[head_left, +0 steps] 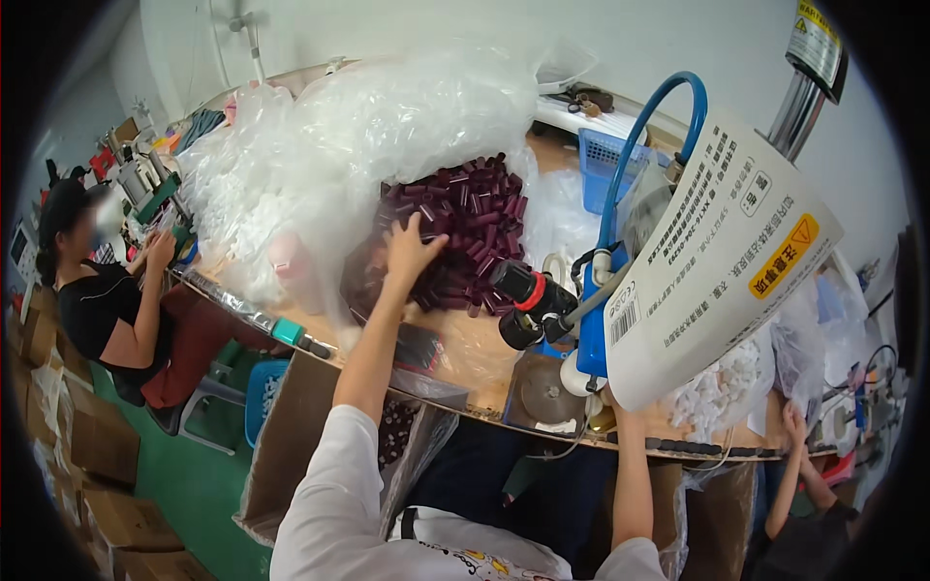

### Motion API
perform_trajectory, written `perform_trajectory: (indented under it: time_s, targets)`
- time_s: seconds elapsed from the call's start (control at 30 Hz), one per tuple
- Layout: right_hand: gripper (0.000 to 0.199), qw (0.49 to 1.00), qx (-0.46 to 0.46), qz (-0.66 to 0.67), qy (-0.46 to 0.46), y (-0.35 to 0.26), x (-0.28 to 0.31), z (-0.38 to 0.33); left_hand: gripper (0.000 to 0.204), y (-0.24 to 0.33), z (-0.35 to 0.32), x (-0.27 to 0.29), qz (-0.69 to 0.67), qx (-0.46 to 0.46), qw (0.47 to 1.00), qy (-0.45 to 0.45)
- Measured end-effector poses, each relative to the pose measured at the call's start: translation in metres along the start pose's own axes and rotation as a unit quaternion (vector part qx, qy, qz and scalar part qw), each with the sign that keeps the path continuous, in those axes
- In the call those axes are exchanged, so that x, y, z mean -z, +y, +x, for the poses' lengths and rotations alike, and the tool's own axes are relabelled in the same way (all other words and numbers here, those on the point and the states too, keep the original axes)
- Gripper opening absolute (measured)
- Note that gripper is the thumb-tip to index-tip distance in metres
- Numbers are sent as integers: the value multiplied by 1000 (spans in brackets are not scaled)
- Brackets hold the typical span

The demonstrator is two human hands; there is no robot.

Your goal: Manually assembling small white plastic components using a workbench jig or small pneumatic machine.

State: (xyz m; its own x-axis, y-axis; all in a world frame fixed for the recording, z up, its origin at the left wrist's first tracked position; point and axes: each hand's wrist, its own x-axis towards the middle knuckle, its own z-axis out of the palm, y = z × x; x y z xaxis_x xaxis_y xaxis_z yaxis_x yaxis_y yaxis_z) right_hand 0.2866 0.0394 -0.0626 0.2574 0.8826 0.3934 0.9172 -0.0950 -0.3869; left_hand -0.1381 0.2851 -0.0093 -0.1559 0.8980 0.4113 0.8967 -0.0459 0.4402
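My left hand [413,250] reaches onto a heap of short dark purple plastic tubes [480,208], its fingers spread over the near left part of the pile. No tube is visibly gripped in it. The heap lies on the wooden bench, partly inside a clear plastic bag [387,107]. My right forearm [634,474] comes up at the right, and a hanging white printed sheet [717,261] hides the hand's fingers. That hand is near the base of a blue bench-top machine [592,324] with a black and red air regulator [520,290].
White small parts [722,387] lie on the bench at right; a blue basket [608,169] stands behind the machine. Below the bench edge is an open cardboard box [291,436] lined with plastic. A co-worker [121,300] sits at left; another person's arms [794,465] show at right.
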Motion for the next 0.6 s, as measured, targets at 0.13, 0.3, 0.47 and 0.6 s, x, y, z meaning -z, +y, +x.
perform_trajectory:
  time_s: [0.13,0.3,0.47,0.6]
  targets:
    - [21,1000,-19,0,3,3,6,2,75,52,-42,-12,-110,-39,993,30]
    - [22,996,-64,59,5,-2,22,-6,59,66,-87,4,-118,-102,987,-27]
    - [18,885,-119,442,92,-19,24,-32,59,96,-136,29,-104,-167,980,-18]
    - [14,869,-24,494,-19,-99,50,-40,51,67,-157,20,-64,-209,976,-9]
